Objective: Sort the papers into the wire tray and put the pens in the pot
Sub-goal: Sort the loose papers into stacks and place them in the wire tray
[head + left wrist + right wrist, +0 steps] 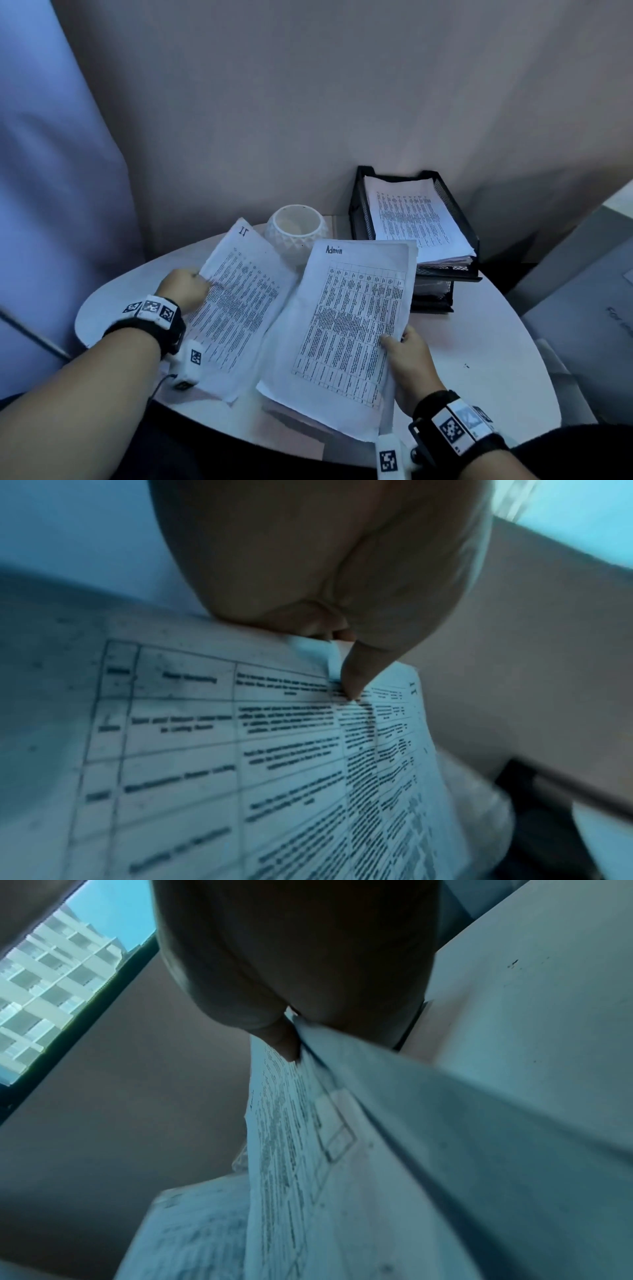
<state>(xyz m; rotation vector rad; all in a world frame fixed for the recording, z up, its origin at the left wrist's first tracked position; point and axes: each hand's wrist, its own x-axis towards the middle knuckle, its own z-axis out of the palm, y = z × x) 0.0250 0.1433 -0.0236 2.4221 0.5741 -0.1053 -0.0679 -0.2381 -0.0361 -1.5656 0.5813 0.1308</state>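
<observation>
My left hand (pixel 191 284) pinches the left edge of a printed sheaf marked "IT" (pixel 239 301), lifted over the table; the left wrist view shows my thumb (pixel 352 677) pressed on the IT sheaf (pixel 240 750). My right hand (pixel 404 353) grips the right edge of a sheaf marked "Admin" (pixel 349 318), thumb on top. In the right wrist view the Admin sheaf (pixel 308 1137) is seen edge-on under my thumb (pixel 284 1042). A black stacked wire tray (pixel 459 212) at the back right holds printed papers (pixel 411 219). The white faceted pot (pixel 298 233) stands behind the sheaves. No pens are visible.
A round white table (pixel 486 342) carries everything, its front edge near my arms. A beige curtain (pixel 308 102) hangs close behind the pot and tray. More papers lie under the Admin sheaf near the table's front edge. A grey surface (pixel 582 308) sits at the right.
</observation>
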